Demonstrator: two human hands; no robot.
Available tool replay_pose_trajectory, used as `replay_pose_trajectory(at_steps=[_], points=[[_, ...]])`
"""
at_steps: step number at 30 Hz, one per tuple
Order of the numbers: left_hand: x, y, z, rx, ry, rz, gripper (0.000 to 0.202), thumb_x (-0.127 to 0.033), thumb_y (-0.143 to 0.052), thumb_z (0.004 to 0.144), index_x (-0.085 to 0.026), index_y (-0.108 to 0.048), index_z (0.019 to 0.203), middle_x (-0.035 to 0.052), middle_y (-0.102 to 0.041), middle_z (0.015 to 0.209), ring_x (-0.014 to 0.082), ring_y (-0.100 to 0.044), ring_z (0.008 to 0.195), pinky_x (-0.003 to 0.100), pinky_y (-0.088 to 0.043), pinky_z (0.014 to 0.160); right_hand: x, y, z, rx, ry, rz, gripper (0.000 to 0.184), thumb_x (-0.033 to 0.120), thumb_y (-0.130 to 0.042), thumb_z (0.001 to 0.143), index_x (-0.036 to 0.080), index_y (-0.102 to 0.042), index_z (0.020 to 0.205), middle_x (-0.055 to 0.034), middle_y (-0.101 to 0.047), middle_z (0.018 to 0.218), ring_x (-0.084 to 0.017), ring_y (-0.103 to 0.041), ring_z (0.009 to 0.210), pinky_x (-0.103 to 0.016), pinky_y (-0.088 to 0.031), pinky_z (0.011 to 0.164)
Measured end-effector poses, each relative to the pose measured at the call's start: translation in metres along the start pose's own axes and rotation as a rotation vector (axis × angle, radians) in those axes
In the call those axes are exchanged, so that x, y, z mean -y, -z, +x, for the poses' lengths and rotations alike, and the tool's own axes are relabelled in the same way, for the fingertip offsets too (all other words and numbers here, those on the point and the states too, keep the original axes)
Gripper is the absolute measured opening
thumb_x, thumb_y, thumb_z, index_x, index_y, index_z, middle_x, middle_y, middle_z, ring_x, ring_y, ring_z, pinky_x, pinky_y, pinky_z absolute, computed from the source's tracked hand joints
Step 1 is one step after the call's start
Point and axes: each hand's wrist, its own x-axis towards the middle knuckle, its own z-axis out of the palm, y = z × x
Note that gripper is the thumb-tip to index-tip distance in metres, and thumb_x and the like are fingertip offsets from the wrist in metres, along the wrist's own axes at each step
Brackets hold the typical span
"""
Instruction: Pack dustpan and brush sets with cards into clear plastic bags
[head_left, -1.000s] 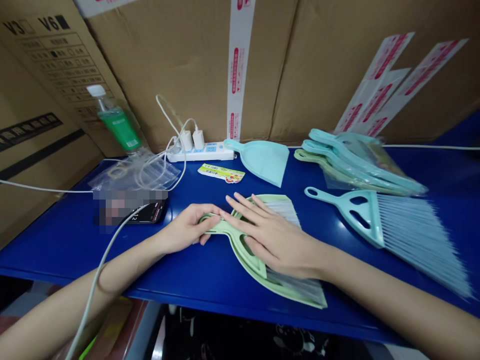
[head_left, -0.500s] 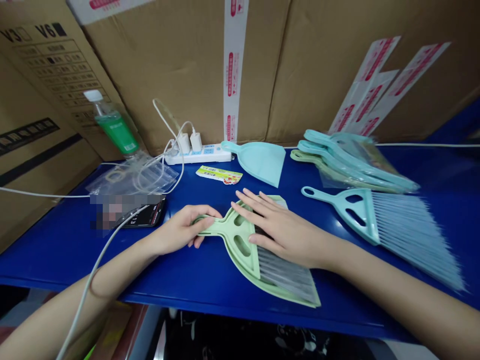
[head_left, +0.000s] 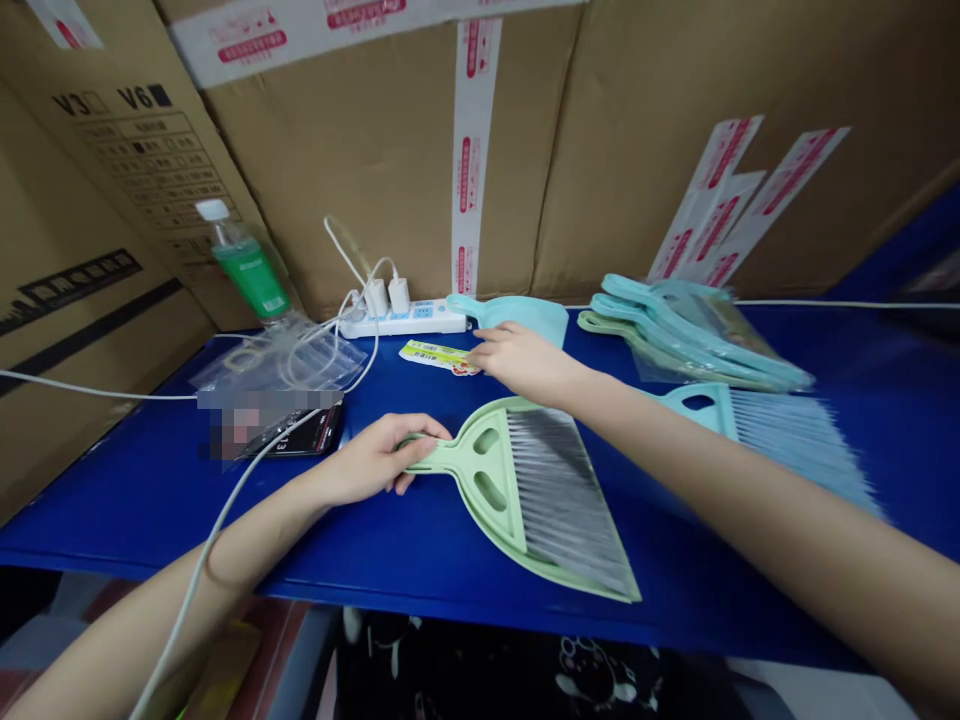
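My left hand (head_left: 390, 455) is closed around the stacked handles of a green hand brush (head_left: 487, 470) and its matching green dustpan (head_left: 551, 575). The brush, with grey bristles, lies inside the pan on the blue table. My right hand (head_left: 517, 358) reaches across to a small printed label card (head_left: 435, 357), its stretched fingers at the card's right end; whether they touch it I cannot tell. Behind that hand lies a light blue dustpan (head_left: 525, 314), partly covered by it. A light blue hand brush (head_left: 780, 425) rests at the right, partly hidden by my right forearm.
Bagged blue and green brush sets (head_left: 697, 335) are stacked at the back right. A white power strip (head_left: 420, 318) with chargers and cables stands against the cardboard boxes (head_left: 360, 160). At the left are a bottle (head_left: 251, 270), plastic bags (head_left: 277, 360) and a phone (head_left: 304, 435).
My right hand has left the green brush's bristles and moved up and away to the label card. My left hand keeps its grip on the handles. The camera view has shifted slightly.
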Motion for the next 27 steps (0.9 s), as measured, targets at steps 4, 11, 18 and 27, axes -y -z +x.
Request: replay_pose_trajectory(at_steps=[4, 11, 18, 27], points=[[0.002, 0.000, 0.000, 0.004, -0.013, -0.006, 0.036, -0.047, -0.049, 0.089, -0.013, -0.058, 0.097, -0.0080, -0.044, 0.055, 0.0057, -0.039, 0.040, 0.016, -0.030, 0.037, 0.000, 0.002, 0.015, 0.019, 0.018, -0.048, 0.026, 0.004, -0.051, 0.088, 0.013, -0.074, 0.085, -0.0093, -0.076, 0.085, -0.023, -0.064, 0.097, -0.035, -0.041, 0.081], [0.005, 0.000, 0.000, 0.003, 0.003, 0.001, 0.039, -0.050, -0.050, 0.088, -0.013, -0.059, 0.097, -0.0067, -0.046, 0.060, 0.0052, -0.040, 0.041, 0.017, -0.032, 0.039, -0.001, 0.009, 0.006, -0.005, -0.002, -0.077, 0.025, 0.006, -0.050, 0.090, 0.014, -0.073, 0.086, -0.0077, -0.075, 0.080, -0.020, -0.064, 0.083, -0.034, -0.037, 0.077], [0.001, 0.001, 0.000, 0.010, 0.022, 0.020, 0.041, -0.051, -0.049, 0.088, -0.012, -0.058, 0.098, -0.0065, -0.046, 0.061, 0.0048, -0.040, 0.041, 0.017, -0.030, 0.038, -0.003, 0.008, -0.007, -0.037, 0.010, -0.009, 0.019, 0.014, -0.056, 0.090, 0.018, -0.074, 0.085, -0.0032, -0.074, 0.080, -0.018, -0.064, 0.077, -0.032, -0.036, 0.069], [-0.002, -0.001, 0.001, 0.001, 0.034, 0.002, 0.037, -0.050, -0.051, 0.088, -0.015, -0.058, 0.098, -0.0080, -0.044, 0.057, 0.0052, -0.038, 0.041, 0.017, -0.030, 0.038, -0.002, 0.020, -0.057, -0.274, -0.007, 0.158, 0.036, 0.015, -0.038, 0.093, 0.019, -0.074, 0.089, -0.0049, -0.066, 0.071, -0.016, -0.058, 0.067, -0.030, -0.039, 0.062]])
